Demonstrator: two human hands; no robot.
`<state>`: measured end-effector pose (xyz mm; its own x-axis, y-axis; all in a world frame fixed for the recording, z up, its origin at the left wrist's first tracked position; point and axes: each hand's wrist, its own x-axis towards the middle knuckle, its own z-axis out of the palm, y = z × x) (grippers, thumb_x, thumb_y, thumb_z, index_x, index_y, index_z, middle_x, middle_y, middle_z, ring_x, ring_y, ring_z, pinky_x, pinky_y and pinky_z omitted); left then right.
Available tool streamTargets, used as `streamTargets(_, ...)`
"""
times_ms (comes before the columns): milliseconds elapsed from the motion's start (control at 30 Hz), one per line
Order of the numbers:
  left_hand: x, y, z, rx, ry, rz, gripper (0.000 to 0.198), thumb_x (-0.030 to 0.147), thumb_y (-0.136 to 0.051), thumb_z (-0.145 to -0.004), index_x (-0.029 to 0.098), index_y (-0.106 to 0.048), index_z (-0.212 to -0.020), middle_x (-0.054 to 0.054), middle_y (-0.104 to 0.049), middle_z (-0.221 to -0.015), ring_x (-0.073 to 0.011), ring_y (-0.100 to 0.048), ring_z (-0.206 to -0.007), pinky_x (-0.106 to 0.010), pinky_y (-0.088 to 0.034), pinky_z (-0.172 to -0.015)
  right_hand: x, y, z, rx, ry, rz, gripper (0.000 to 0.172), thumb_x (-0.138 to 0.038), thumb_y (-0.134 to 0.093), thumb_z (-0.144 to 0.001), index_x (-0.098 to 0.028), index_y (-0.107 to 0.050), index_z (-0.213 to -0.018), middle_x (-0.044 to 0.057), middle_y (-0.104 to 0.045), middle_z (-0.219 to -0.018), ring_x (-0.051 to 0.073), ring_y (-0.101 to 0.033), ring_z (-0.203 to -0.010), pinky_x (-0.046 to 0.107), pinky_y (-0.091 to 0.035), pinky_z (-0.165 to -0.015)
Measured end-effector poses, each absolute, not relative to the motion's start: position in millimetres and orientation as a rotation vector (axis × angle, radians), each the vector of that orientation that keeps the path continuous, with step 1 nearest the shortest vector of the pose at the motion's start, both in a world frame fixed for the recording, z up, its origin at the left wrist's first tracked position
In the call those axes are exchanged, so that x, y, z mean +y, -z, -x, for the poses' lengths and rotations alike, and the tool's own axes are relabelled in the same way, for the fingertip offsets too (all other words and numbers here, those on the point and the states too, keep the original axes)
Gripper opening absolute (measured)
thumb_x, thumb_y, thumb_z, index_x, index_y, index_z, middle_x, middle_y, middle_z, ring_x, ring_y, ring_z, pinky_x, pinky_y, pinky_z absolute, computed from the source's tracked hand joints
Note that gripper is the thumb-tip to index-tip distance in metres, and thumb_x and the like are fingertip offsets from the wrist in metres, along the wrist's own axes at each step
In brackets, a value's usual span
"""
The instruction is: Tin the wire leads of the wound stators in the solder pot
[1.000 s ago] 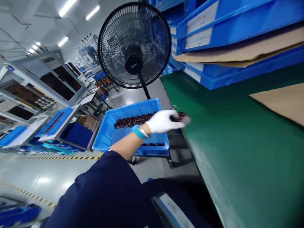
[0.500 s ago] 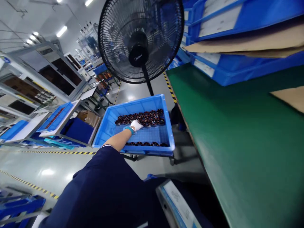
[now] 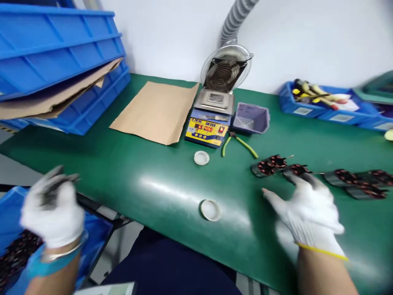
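My left hand [image 3: 52, 209], in a white glove with dark fingertips, is raised over the left edge of the green bench. It is blurred, but its fingers look apart, with no part plainly between them. Below it lies a blue crate [image 3: 95, 233] holding dark, copper-wound motor stators [image 3: 21, 254]. Over on the right, my right hand [image 3: 307, 200], gloved in white, reaches to a stator [image 3: 296, 169] with its fingertips at the near side. The thumb is spread away to the left. A pair of stators [image 3: 268, 164] stands just left of these fingers, and several more stators [image 3: 359, 182] lie to the right.
On the green bench [image 3: 172, 180] are two small white lids [image 3: 202, 158], a yellow-fronted soldering unit [image 3: 204, 129], green-handled cutters [image 3: 239, 143], a purple tray [image 3: 251, 119] and brown cardboard [image 3: 156, 110]. Stacked blue crates [image 3: 58, 45] rise at left; blue bins [image 3: 302, 102] line the wall.
The view has swung from the crate and fan to the bench. My left hand has come up out of the crate, away from the stators. My right hand is now in view.
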<state>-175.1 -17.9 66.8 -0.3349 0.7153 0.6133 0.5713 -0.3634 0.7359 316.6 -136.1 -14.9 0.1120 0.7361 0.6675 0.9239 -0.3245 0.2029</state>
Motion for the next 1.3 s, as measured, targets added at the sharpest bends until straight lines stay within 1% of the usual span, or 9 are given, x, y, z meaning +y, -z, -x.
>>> streamTargets(67,-18,-59,132,1.378,-1.879,-1.785,0.019,0.023,-0.063,-0.081,0.034,-0.072,-0.093,0.008,-0.073,-0.096,-0.0209,-0.069,-0.091,-0.043,-0.058,-0.081,-118,18,-320,-1.771,1.029,2.068,0.049,-0.061,-0.07,-0.072,-0.017,-0.071,-0.093,0.018,-0.063,-0.104,0.027,-0.058,-0.083,0.033,-0.034,-0.054)
streamTargets(267,-20,-58,25,0.794,-1.044,-2.01,0.023,0.031,-0.066,-0.08,0.023,-0.065,-0.101,-0.008,-0.068,-0.119,-0.0214,-0.068,-0.102,-0.038,-0.057,-0.092,-99,21,-307,-1.8,0.973,1.938,0.032,-0.049,-0.068,-0.08,-0.018,-0.071,-0.075,0.014,-0.064,-0.105,0.035,-0.055,-0.106,0.041,-0.043,-0.071)
streamTargets(467,-3,-44,-25,0.781,-0.199,-1.064,0.054,0.058,-0.04,-0.093,0.019,-0.053,-0.127,-0.012,-0.068,-0.11,-0.0148,-0.065,-0.062,-0.027,-0.053,-0.051,-105,-16,-212,-1.942,0.415,1.506,0.022,-0.042,-0.06,-0.088,-0.02,-0.063,-0.088,0.009,-0.058,-0.123,0.032,-0.046,-0.129,0.047,-0.052,-0.088)
streamTargets(667,-10,-28,-36,0.85,-0.473,-0.774,0.041,0.038,-0.036,-0.099,0.013,-0.066,-0.087,-0.006,-0.069,-0.079,-0.015,-0.068,-0.08,-0.025,-0.056,-0.082,-98,-34,-171,-2.03,0.321,1.279,0.019,-0.021,-0.056,-0.089,-0.018,-0.056,-0.108,0.01,-0.061,-0.108,0.023,-0.06,-0.105,0.042,-0.054,-0.087)
streamTargets(800,-3,-21,-30,0.924,-0.564,-0.742,0.048,0.045,-0.032,-0.098,0.012,-0.067,-0.094,-0.005,-0.067,-0.073,-0.0119,-0.06,-0.056,-0.025,-0.054,-0.06,-105,-39,-164,-2.096,0.459,1.303,0.012,-0.018,-0.056,-0.088,-0.016,-0.055,-0.1,0.007,-0.063,-0.089,0.019,-0.059,-0.079,0.045,-0.053,-0.084)
streamTargets(967,10,-27,-20,0.888,-0.574,-0.742,0.054,0.054,-0.026,-0.097,0.016,-0.064,-0.095,-0.002,-0.06,-0.065,-0.0103,-0.048,-0.044,-0.024,-0.042,-0.043,-106,-44,-155,-1.918,0.327,1.385,0.024,-0.027,-0.065,-0.085,-0.018,-0.055,-0.104,0.008,-0.063,-0.093,0.021,-0.062,-0.086,0.047,-0.052,-0.092)
streamTargets(1067,10,-32,-17,0.873,-0.613,-0.83,0.047,0.048,-0.031,-0.097,0.016,-0.065,-0.089,-0.005,-0.066,-0.077,-0.0156,-0.062,-0.065,-0.03,-0.056,-0.066,-94,-40,-161,-1.91,0.372,1.459,0.036,-0.036,-0.065,-0.084,-0.016,-0.054,-0.111,0.013,-0.063,-0.098,0.026,-0.061,-0.088,0.052,-0.05,-0.092)
streamTargets(1167,7,-36,-16,0.794,-0.698,-0.975,0.041,0.04,-0.037,-0.096,0.016,-0.064,-0.076,-0.007,-0.068,-0.082,-0.0191,-0.066,-0.09,-0.033,-0.051,-0.097,-84,-36,-167,-2.02,0.408,1.353,0.018,-0.022,-0.057,-0.087,-0.019,-0.054,-0.105,0.007,-0.064,-0.091,0.02,-0.061,-0.08,0.049,-0.048,-0.097)
streamTargets(1300,1,-34,-16,0.766,-0.723,-0.899,0.042,0.047,-0.042,-0.092,0.016,-0.063,-0.072,-0.006,-0.064,-0.073,-0.0189,-0.064,-0.075,-0.035,-0.052,-0.091,-93,-40,-161,-2.099,0.466,1.318,0.009,-0.018,-0.055,-0.088,-0.017,-0.053,-0.096,0.004,-0.062,-0.08,0.017,-0.059,-0.071,0.051,-0.046,-0.099)
